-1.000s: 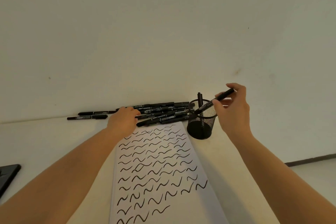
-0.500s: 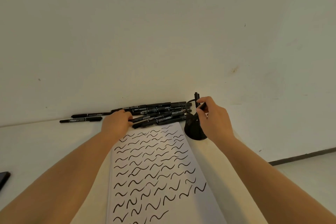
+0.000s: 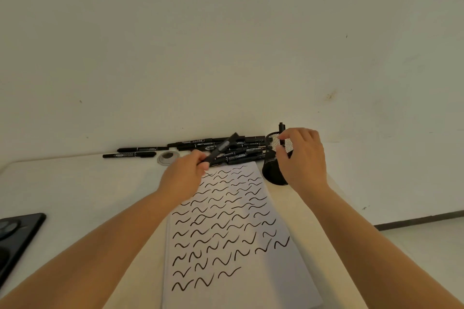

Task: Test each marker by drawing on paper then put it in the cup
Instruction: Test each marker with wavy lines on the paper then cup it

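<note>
A white sheet of paper (image 3: 233, 253) covered with several black wavy strokes lies on the table in front of me. Beyond its far edge, a pile of black markers (image 3: 241, 152) lies along the wall. My left hand (image 3: 184, 177) grips one black marker (image 3: 222, 148), lifted and tilted up to the right, blurred. The black mesh cup (image 3: 272, 170) stands right of the paper's far corner with a marker (image 3: 281, 128) sticking up out of it. My right hand (image 3: 303, 155) hovers at the cup's rim, fingers curled and apart, nothing visibly held.
Two separate markers (image 3: 129, 154) lie left of the pile beside a round grey grommet (image 3: 167, 157) in the table. A black flat device (image 3: 17, 236) sits at the left edge. The table ends at the right, with floor (image 3: 426, 246) below.
My right hand has let its marker go into the cup and stays at the rim. My left hand has lifted a marker out of the pile.
</note>
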Available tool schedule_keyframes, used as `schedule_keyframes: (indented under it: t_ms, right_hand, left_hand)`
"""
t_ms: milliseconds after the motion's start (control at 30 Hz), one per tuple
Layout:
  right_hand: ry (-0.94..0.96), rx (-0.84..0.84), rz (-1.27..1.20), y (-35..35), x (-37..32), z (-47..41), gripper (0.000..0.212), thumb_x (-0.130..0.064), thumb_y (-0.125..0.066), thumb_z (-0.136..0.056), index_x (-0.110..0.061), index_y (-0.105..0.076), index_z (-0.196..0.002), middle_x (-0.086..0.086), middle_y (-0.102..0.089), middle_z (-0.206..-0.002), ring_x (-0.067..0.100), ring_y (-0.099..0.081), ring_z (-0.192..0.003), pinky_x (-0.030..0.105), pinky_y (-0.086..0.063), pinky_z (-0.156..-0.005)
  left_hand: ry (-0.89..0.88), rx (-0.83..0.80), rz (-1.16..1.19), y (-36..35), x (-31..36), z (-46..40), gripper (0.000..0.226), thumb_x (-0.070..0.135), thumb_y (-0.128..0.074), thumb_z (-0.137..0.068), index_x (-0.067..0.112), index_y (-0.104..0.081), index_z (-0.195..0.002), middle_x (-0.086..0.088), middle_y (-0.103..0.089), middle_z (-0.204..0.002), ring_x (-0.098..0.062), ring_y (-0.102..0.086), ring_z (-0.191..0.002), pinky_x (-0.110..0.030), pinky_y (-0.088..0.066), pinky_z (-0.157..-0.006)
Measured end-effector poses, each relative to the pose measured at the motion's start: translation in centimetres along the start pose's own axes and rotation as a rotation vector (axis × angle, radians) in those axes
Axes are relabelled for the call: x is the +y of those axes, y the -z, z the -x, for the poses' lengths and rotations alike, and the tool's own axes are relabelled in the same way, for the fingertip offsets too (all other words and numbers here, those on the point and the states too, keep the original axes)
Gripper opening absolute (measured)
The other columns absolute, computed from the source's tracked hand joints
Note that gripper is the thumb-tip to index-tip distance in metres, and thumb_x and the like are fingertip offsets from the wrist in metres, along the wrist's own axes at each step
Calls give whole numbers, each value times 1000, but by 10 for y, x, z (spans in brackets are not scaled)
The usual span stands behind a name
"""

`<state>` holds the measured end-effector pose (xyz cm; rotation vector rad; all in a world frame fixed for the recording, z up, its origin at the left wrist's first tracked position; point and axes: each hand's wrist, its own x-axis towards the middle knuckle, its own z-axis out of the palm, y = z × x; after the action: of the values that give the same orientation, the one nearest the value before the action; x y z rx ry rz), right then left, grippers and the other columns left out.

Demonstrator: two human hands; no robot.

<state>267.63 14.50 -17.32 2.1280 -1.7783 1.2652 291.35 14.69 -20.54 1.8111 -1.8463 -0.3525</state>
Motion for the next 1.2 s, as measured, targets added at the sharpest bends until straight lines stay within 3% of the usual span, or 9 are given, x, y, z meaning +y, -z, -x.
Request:
schedule_keyframes:
  t_ms: [200, 300, 500, 633, 733, 800, 933, 1000, 1200]
  right_hand:
    - [-277, -242, -576, 16, -40, 43, 13, -36, -51, -88, -33, -58, -79, -16, -60, -71, -10, -53, -68, 7, -38, -57]
    - [-333, -289, -710, 17, -55, 67, 27, -38, -48, -89, -20, -64, -77, -10, -56, -59, -5, -48, -52, 7, -38, -49]
    - [-601, -230, -858, 13, -62, 105, 32, -40, -45, -92, -24, -66, -74, -12, -58, -48, -2, -48, -47, 12, -39, -47]
    - [-775, -302, -1108, 19, -68, 118, 39, -34, -53, -89, -21, -65, -54, -5, -51, -41, 6, -44, -38, 15, -34, -38]
    - [-791, -527, -1165, 24, -68, 121, 36, -21, -53, -88, -13, -62, -54, 2, -44, -36, 10, -35, -29, 17, -27, -31]
    - [-811, -583, -1163, 28, -64, 119, 29, -12, -51, -85, -5, -59, -58, 7, -43, -36, 13, -36, -29, 18, -27, -31]
    - [-663, -598, -1173, 31, -56, 118, 35, -10, -52, -80, -10, -58, -46, 16, -47, -49, 18, -34, -33, 20, -28, -34]
    - [-539, -616, -1185, 33, -53, 118, 31, -14, -54, -74, -12, -57, -44, 20, -47, -57, 19, -33, -35, 19, -28, -37]
    - [-316, -644, -1236, 32, -40, 123, 26, -15, -52, -71, -18, -55, -45, 4, -42, -37, 18, -33, -33, 18, -29, -38]
  left_hand:
    - [-77, -38, 247, -5, 41, 67, 18, 30, -43, -94, 29, -51, -110, 14, -63, -91, -3, -61, -82, -24, -51, -73]
    - [-115, -68, 244, -10, 45, 98, 18, 31, -42, -94, 32, -51, -109, 16, -61, -85, -1, -59, -79, -20, -49, -68]
    - [-101, 37, 352, -12, 32, 139, 16, 29, -57, -87, 31, -63, -101, 19, -61, -69, 8, -54, -62, -7, -40, -54]
    - [-162, 95, 303, -6, 32, 155, 12, 29, -59, -87, 29, -68, -94, 21, -57, -61, 1, -53, -59, -10, -38, -52]
    - [-270, 49, 104, 0, 34, 161, 26, 39, -44, -87, 27, -67, -92, 17, -57, -63, -6, -55, -60, -26, -44, -56]
    - [-281, 1, 90, 3, 36, 166, 28, 39, -42, -87, 25, -66, -87, 17, -57, -61, -7, -56, -60, -25, -43, -58]
    - [-189, -175, 317, 5, 40, 171, 27, 24, -52, -91, 40, -59, -70, 23, -58, -57, 1, -57, -54, -6, -38, -54]
    - [-134, -269, 420, 7, 42, 170, 27, 22, -52, -91, 39, -62, -72, 21, -59, -56, 1, -57, -51, -7, -41, -54]
    - [-33, -505, 597, 11, 45, 165, 29, 18, -49, -92, 29, -66, -72, 13, -57, -52, -1, -49, -47, -13, -40, -47]
